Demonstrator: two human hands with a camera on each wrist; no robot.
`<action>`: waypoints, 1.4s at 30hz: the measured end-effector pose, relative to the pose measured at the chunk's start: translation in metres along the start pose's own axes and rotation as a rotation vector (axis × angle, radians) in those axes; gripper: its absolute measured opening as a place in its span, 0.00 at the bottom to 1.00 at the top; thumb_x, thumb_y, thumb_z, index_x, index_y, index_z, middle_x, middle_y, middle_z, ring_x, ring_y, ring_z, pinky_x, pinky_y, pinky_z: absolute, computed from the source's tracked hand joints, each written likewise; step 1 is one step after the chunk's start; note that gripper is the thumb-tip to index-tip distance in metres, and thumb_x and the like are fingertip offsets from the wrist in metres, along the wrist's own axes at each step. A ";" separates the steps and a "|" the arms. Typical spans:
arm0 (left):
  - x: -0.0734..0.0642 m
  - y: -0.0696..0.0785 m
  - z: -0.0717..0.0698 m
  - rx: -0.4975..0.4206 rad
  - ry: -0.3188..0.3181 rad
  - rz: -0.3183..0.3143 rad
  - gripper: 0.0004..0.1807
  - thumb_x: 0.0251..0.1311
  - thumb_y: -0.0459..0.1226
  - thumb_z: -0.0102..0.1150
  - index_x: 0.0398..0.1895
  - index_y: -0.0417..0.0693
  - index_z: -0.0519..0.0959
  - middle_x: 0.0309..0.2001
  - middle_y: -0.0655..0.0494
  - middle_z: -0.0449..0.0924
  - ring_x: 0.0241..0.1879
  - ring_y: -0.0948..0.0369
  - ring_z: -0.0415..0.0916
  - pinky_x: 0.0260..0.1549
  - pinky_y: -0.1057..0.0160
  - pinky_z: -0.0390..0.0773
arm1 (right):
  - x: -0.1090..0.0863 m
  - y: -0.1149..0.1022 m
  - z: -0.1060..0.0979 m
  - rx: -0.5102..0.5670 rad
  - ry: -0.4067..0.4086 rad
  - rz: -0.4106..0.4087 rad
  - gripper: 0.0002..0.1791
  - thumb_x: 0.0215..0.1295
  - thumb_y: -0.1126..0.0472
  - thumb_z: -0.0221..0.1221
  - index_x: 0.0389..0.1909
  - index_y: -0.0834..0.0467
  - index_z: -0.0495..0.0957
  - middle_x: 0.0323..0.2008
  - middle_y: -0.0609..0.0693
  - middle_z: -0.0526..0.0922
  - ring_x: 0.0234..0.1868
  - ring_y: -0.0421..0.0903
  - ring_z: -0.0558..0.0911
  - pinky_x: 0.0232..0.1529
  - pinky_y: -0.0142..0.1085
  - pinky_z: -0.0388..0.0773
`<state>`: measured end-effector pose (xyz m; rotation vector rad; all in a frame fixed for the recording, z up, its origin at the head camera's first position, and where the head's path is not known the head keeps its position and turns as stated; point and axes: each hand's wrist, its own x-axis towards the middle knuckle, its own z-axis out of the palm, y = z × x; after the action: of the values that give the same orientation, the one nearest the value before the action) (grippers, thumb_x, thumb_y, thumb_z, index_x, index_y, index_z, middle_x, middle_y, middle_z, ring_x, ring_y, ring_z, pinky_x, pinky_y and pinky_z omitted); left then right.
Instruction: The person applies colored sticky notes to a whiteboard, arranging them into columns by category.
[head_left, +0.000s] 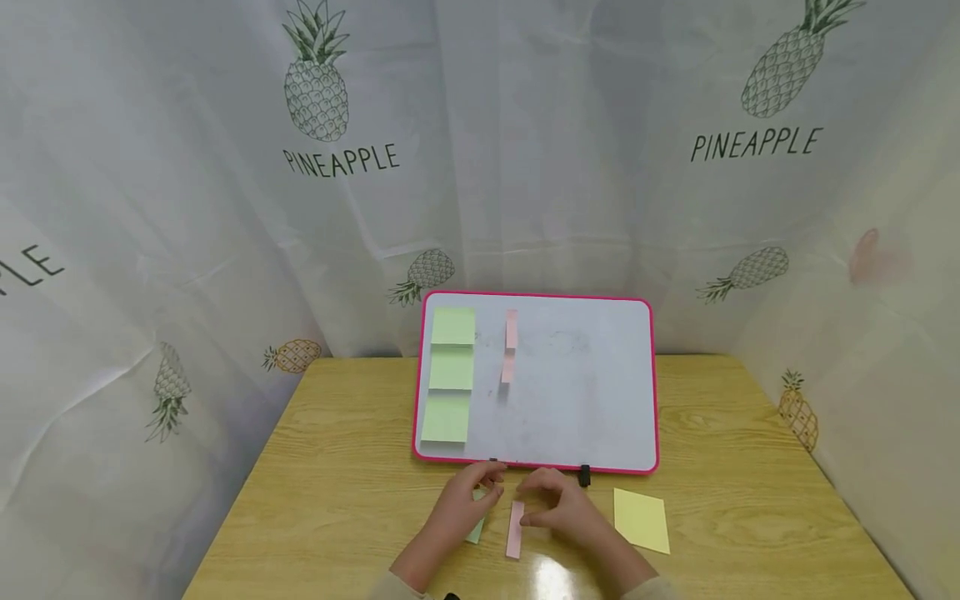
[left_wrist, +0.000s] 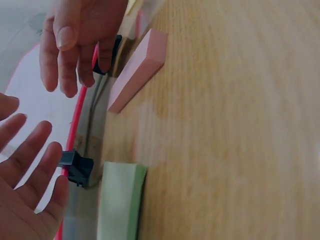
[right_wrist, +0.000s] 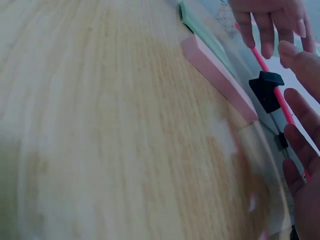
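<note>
My left hand [head_left: 467,502] hovers above the table in front of the whiteboard [head_left: 577,383], fingers loosely bent and holding nothing. Facing it is my right hand [head_left: 564,505], also without anything in its grasp. A narrow pink sticky note pad [head_left: 514,530] lies on the table between the two. Partly hidden under my left hand is a green sticky note pad [head_left: 476,530]; the left wrist view shows more of this green pad [left_wrist: 119,200]. On the board, three green notes [head_left: 452,368] form a column at left, with two slim pink notes [head_left: 511,329] beside them.
A square yellow sticky note pad [head_left: 641,521] lies right of my right hand. Black clips [head_left: 584,476] sit at the board's pink lower edge. The board leans near a pineapple-print curtain [head_left: 555,167] behind the wooden table [head_left: 337,467].
</note>
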<state>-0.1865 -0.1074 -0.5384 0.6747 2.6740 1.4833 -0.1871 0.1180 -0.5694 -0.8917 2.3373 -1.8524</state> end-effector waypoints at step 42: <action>-0.026 -0.018 0.020 0.080 -0.072 -0.023 0.20 0.38 0.39 0.80 0.35 0.53 0.79 0.32 0.68 0.75 0.38 0.66 0.65 0.40 0.65 0.69 | -0.009 0.004 0.024 -0.404 0.037 0.011 0.20 0.39 0.46 0.77 0.30 0.44 0.77 0.35 0.34 0.77 0.42 0.37 0.73 0.45 0.45 0.58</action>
<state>-0.1647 -0.1090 -0.5694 0.6851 2.6895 1.3270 -0.1723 0.1017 -0.5829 -0.8736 2.7869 -1.4236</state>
